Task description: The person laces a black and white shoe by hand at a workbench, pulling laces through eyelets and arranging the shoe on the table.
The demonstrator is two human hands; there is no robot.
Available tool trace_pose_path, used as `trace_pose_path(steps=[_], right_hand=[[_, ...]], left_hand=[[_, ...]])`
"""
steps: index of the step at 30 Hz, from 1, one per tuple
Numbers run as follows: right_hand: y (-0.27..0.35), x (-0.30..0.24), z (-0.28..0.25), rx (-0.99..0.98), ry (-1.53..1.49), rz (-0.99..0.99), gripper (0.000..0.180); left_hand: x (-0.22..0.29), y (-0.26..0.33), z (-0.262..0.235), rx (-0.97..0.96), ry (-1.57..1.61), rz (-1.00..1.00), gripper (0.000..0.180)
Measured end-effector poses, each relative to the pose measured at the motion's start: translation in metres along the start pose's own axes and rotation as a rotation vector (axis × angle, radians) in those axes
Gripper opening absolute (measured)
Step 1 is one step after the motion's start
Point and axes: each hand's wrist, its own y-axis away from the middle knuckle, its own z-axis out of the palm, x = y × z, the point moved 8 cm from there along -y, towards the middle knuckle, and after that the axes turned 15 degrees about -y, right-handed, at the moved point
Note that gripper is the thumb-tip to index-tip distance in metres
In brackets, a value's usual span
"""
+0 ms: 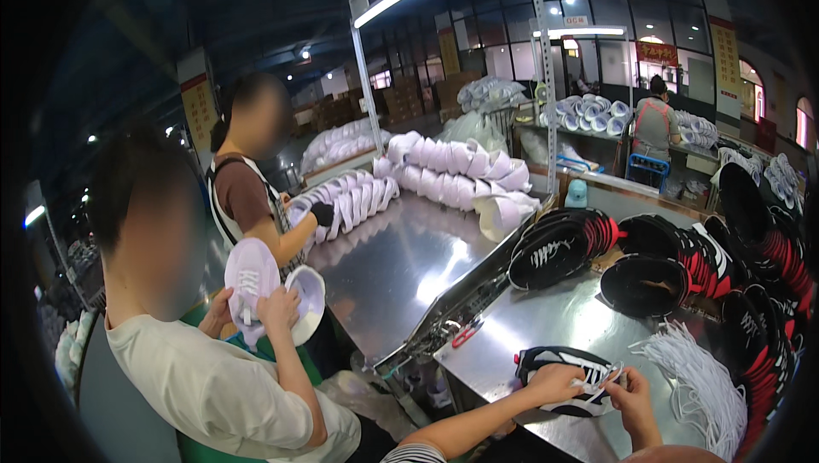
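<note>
A black-and-white shoe upper (543, 356) lies on the metal table in front of me, its toe part partly covered by my hands. Wrapped around its near side, my left hand (554, 384) has its fingers closed at the lacing. My right hand (632, 396) pinches a white shoelace (611, 371) at the upper's right end. The lace runs through the eyelets between both hands; its exact path is too small to follow. Just right of my right hand lies a loose bundle of white shoelaces (695, 386).
Stacked black-and-red shoe uppers (755, 335) line the right and far table (503, 326). A red-handled tool (466, 335) lies at its left edge. At left, a person in a white shirt (213, 378) holds pale uppers; another person (256, 190) stands beyond, near white stacks (461, 168).
</note>
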Motion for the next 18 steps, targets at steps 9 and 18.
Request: trace_pose_path(steps=[9,18], right_hand=[[-0.006,0.004,-0.027,0.085,0.083,-0.038,0.016],[-0.025,0.016,-0.030,0.087,0.196,-0.056,0.015]], left_hand=[[0.006,-0.008,0.010,-0.116,-0.006,0.025,0.033],[0.006,-0.015,-0.004,-0.136,0.093,-0.063,0.033]])
